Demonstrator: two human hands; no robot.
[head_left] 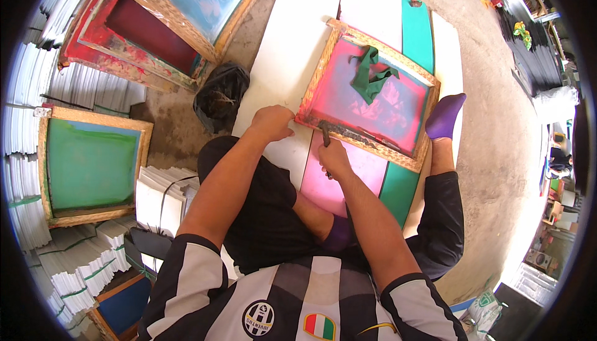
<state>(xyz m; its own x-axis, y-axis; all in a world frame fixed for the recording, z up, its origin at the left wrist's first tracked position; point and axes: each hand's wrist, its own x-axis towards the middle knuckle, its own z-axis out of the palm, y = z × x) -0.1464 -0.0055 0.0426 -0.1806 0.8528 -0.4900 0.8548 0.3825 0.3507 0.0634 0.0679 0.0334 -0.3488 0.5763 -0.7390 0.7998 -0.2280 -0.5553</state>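
Note:
A wood-edged printing screen (431,79) with pink-stained mesh lies tilted on the white board in front of me. My left hand (272,123) is closed, its knuckles at the screen's near left corner; whatever is in its fingers is hidden. At the screen's near edge, my right hand (336,159) is wrapped round a dark stick-like tool (325,133), whose upper end meets the frame. A crumpled dark green cloth (367,79) rests on the mesh. Beneath the screen show pink (336,185) and green (398,191) panels.
My purple-socked foot (444,117) is beside the screen's right edge. To the left are a black plastic bag (221,95), a green-meshed screen (93,167), and stacked paper (163,198). More framed screens (214,45) lean at the upper left. Concrete floor (491,154) lies right.

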